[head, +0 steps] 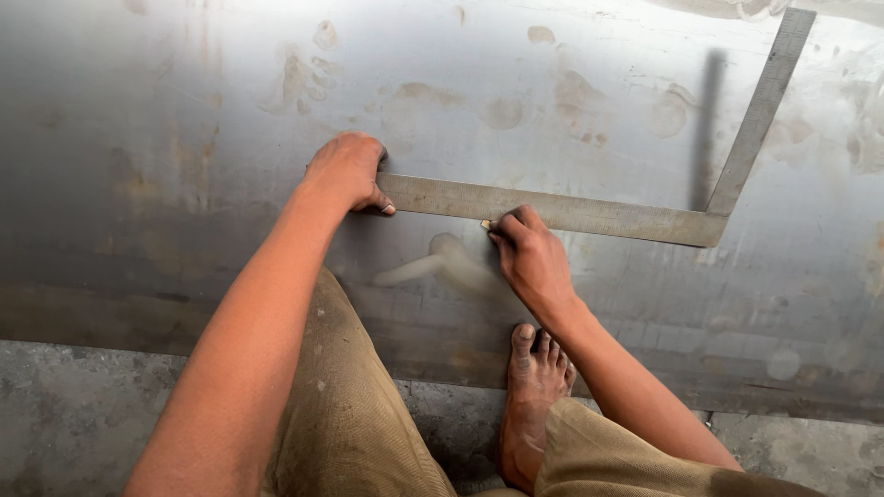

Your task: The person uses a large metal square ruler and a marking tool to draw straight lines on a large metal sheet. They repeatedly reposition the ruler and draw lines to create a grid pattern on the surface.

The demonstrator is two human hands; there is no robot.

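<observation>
A steel framing square (pixel 589 213) lies flat on a large grey sheet of metal (pixel 184 110), its long blade running nearly left to right across the middle of the view and dropping slightly toward the right, its shorter arm rising from the corner at lower right toward the upper right edge of the frame. The left hand (pixel 345 172) sits on the far left end of the long blade, fingers curled down and pressed over the end, thumb tip touching the blade's near edge. The right hand (pixel 532 258) is just below the blade near its mid-length, fingers pinched narrowly around a small pale marking piece (pixel 485 224), probably chalk or a scribe; its exact kind cannot be told. The tip of that piece touches the near edge of the blade, so the blade lies directly beyond the right fingertips, its long axis crossing them. The right hand is the nearer to the blade's open run toward the corner. The square is dull grey-brown, worn, with faint graduations along its edges. The sheet bears smudges, footprints and a pale smear just below the right hand. A bare foot (pixel 534 387) rests on the sheet's near margin, beside a concrete floor (pixel 74 423).
</observation>
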